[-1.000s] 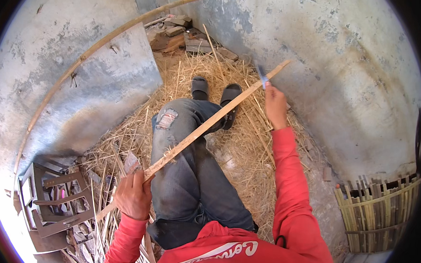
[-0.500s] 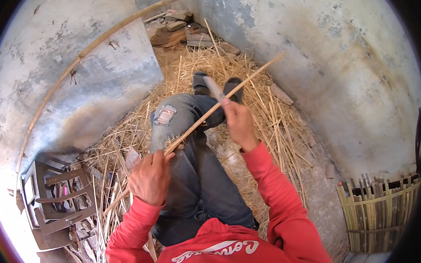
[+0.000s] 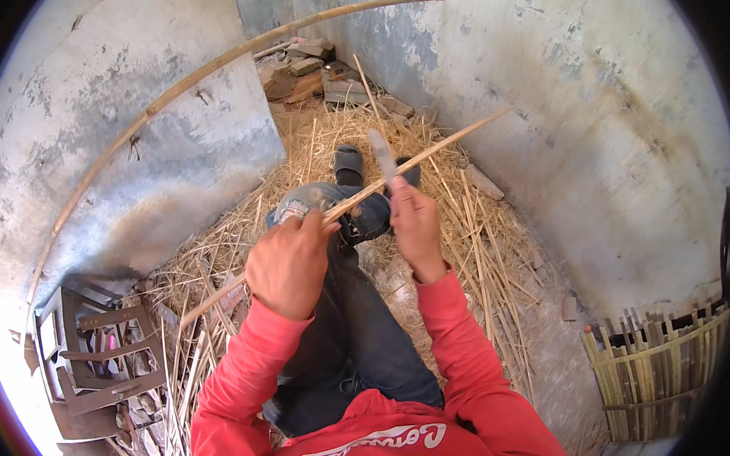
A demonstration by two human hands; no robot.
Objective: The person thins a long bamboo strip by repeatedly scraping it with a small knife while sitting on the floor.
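Observation:
A long pale strip that looks like split bamboo (image 3: 438, 148) slants across my lap, its far end up to the right. My left hand (image 3: 288, 261) is closed around it above my raised knee, and its lower end sticks out past my left wrist. My right hand (image 3: 415, 230) grips a knife (image 3: 382, 157) whose blade points up and away, crossing the strip just beyond my knee. The knife's handle is mostly hidden by my fingers. Thin curled shavings lie on my jeans near the left hand.
Straw-like shavings (image 3: 303, 156) and loose strips (image 3: 494, 266) cover the floor around my sandals. A long curved pole (image 3: 154, 105) leans along the left wall. A broken wooden frame (image 3: 107, 351) lies lower left, a slatted bamboo basket (image 3: 660, 375) lower right, bricks (image 3: 307, 62) at the back.
My left hand has moved up and right, carrying the strip farther away from me. The knife has shifted slightly, its blade now more upright. My raised knee has moved a little to the right.

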